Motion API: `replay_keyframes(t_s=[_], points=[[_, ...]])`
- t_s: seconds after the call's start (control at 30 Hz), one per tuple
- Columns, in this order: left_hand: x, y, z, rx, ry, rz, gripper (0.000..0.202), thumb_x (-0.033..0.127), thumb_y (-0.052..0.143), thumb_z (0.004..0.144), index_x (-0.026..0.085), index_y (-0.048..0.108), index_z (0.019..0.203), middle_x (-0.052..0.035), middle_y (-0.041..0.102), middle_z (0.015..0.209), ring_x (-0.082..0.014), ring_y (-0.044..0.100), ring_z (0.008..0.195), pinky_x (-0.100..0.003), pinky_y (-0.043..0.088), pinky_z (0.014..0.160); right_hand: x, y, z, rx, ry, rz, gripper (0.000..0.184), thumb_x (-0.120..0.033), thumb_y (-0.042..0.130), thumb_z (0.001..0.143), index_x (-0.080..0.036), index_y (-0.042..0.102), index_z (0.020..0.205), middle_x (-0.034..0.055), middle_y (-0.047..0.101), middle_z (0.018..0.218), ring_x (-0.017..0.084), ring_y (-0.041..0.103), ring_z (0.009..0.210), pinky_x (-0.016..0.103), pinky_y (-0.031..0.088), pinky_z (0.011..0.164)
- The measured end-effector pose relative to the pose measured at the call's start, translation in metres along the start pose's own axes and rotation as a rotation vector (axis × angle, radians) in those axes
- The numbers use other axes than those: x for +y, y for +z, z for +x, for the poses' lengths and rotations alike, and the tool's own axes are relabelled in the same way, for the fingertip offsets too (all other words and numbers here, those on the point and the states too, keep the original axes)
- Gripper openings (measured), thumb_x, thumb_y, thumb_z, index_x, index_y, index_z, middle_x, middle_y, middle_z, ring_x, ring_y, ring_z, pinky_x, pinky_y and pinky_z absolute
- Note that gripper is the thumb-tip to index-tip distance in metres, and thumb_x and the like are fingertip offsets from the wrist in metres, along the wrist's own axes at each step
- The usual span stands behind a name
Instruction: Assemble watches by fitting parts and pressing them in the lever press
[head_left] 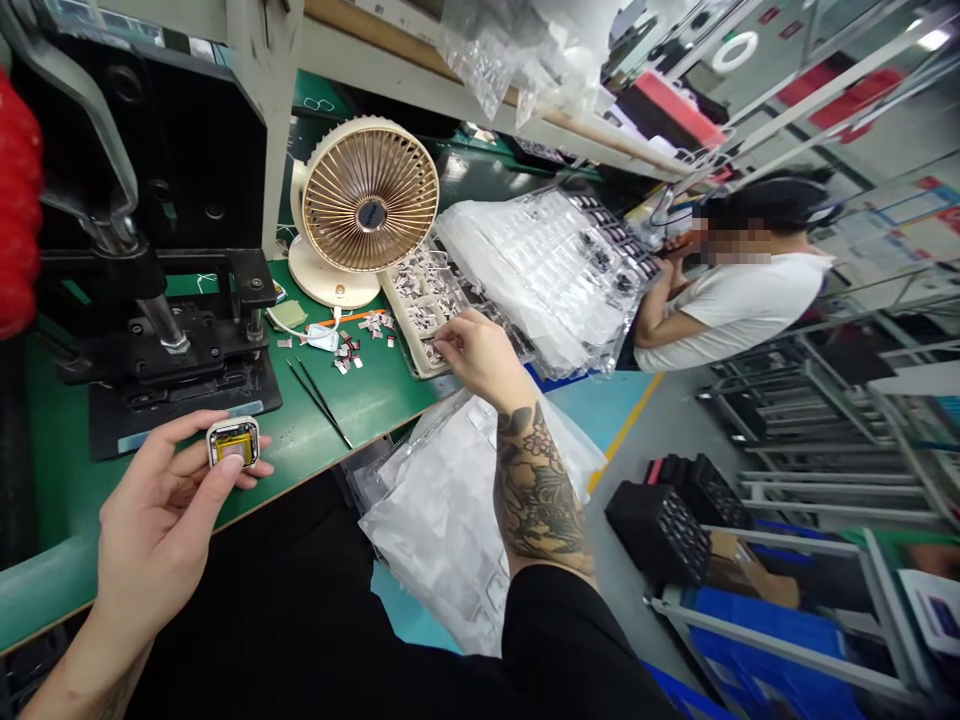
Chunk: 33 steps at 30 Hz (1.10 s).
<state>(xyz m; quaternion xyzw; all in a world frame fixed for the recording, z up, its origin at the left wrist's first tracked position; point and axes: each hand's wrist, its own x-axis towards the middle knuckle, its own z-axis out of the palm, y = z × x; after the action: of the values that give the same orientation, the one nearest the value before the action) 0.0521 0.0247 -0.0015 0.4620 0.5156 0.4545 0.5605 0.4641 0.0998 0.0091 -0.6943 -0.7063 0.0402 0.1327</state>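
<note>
Between the thumb and fingers of my left hand point(169, 510) is a small square watch case point(233, 443), its inside with a yellow-edged part facing up. My right hand point(480, 355) reaches into the near end of a beige compartment tray point(415, 352) filled with many small pale pieces. Its fingertips pinch together over the near compartment; what they hold, if anything, is too small to make out. Black tweezers point(321, 402) lie on the green bench point(382, 405) between my hands. Loose small pieces point(347, 353) are scattered beside the tray.
A black press point(157, 310) stands at the left, behind my left hand. A beige fan point(367, 200) sits behind the tray. Stacked clear plastic trays point(540, 270) lie to the right, and plastic-bagged trays point(450, 510) hang below the bench edge. A co-worker point(742, 270) sits farther right.
</note>
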Motion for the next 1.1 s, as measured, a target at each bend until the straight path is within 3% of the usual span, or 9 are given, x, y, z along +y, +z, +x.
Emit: replay_keyframes(t_s=[0.13,0.23,0.33,0.4,0.57,0.7,0.83,0.97,1.1], points=[[-0.001,0.0,0.0,-0.013,-0.009,-0.006,0.046,0.05,0.085,0.102,0.025,0.068,0.137,-0.0069,0.09,0.117,-0.0299,0.088,0.095,-0.044,0.073,0.088,-0.002,-0.003,-0.003,0.108,0.03,0.02,0.01,-0.016,0.062,0.098,-0.02,0.072,0.098,0.0081,0.071,0.097,0.022,0.065,0.087,0.036,0.052,0.083],[-0.008,-0.001,0.001,-0.011,0.01,-0.015,0.038,0.046,0.085,0.103,0.025,0.066,0.129,-0.0074,0.089,0.12,-0.0282,0.088,0.097,-0.041,0.072,0.087,-0.009,-0.007,-0.005,0.296,0.041,0.074,0.017,-0.021,0.056,0.103,-0.02,0.072,0.109,0.0071,0.073,0.095,0.021,0.065,0.084,0.037,0.054,0.083],[-0.016,-0.001,0.002,-0.059,0.086,0.044,0.029,0.042,0.082,0.106,0.025,0.069,0.125,-0.0069,0.088,0.115,-0.0241,0.085,0.092,-0.036,0.068,0.084,-0.032,-0.005,-0.01,0.47,-0.089,0.261,0.015,-0.03,0.065,0.107,-0.023,0.078,0.106,0.0057,0.078,0.1,0.02,0.069,0.085,0.037,0.057,0.081],[-0.019,-0.003,0.005,-0.104,0.168,0.144,0.022,0.042,0.078,0.109,0.025,0.075,0.122,-0.0054,0.085,0.107,-0.0208,0.078,0.087,-0.033,0.062,0.081,-0.059,0.002,-0.014,0.502,-0.211,0.426,0.009,-0.03,0.076,0.105,-0.025,0.081,0.109,0.004,0.08,0.103,0.021,0.073,0.09,0.037,0.06,0.084],[-0.017,-0.005,0.012,-0.127,0.322,0.329,0.017,0.038,0.074,0.111,0.026,0.083,0.118,-0.0065,0.08,0.107,-0.0205,0.069,0.089,-0.032,0.053,0.076,-0.149,0.029,-0.025,0.35,-0.461,0.778,0.014,-0.019,0.08,0.102,-0.029,0.082,0.111,0.0032,0.079,0.098,0.021,0.074,0.09,0.04,0.062,0.082],[-0.014,-0.003,0.012,-0.111,0.372,0.332,0.017,0.034,0.075,0.111,0.025,0.083,0.122,-0.0053,0.076,0.102,-0.0189,0.064,0.087,-0.032,0.051,0.078,-0.201,0.045,-0.029,0.132,-0.496,1.008,0.007,-0.022,0.08,0.104,-0.028,0.082,0.107,0.0029,0.073,0.095,0.018,0.069,0.088,0.036,0.061,0.076],[-0.014,-0.003,0.011,-0.104,0.388,0.317,0.015,0.033,0.074,0.111,0.023,0.082,0.12,-0.0023,0.069,0.094,-0.0169,0.058,0.082,-0.031,0.047,0.076,-0.211,0.054,-0.027,0.045,-0.465,1.067,0.004,-0.023,0.081,0.104,-0.025,0.081,0.101,0.0025,0.073,0.096,0.018,0.07,0.093,0.035,0.063,0.082],[-0.016,-0.004,0.012,-0.1,0.4,0.312,0.014,0.033,0.073,0.113,0.021,0.08,0.118,-0.0008,0.066,0.092,-0.0155,0.058,0.082,-0.03,0.045,0.076,-0.203,0.059,-0.027,0.075,-0.503,1.023,0.003,-0.022,0.081,0.104,-0.024,0.082,0.106,0.0036,0.072,0.098,0.018,0.071,0.092,0.035,0.063,0.081],[-0.017,-0.008,0.011,-0.145,0.278,0.217,0.022,0.039,0.069,0.115,0.019,0.076,0.109,-0.0009,0.069,0.092,-0.0142,0.057,0.08,-0.03,0.044,0.072,-0.193,0.062,-0.029,0.103,-0.751,0.782,0.039,-0.034,0.089,0.1,-0.022,0.077,0.136,0.0105,0.075,0.117,0.023,0.074,0.105,0.041,0.066,0.089]])
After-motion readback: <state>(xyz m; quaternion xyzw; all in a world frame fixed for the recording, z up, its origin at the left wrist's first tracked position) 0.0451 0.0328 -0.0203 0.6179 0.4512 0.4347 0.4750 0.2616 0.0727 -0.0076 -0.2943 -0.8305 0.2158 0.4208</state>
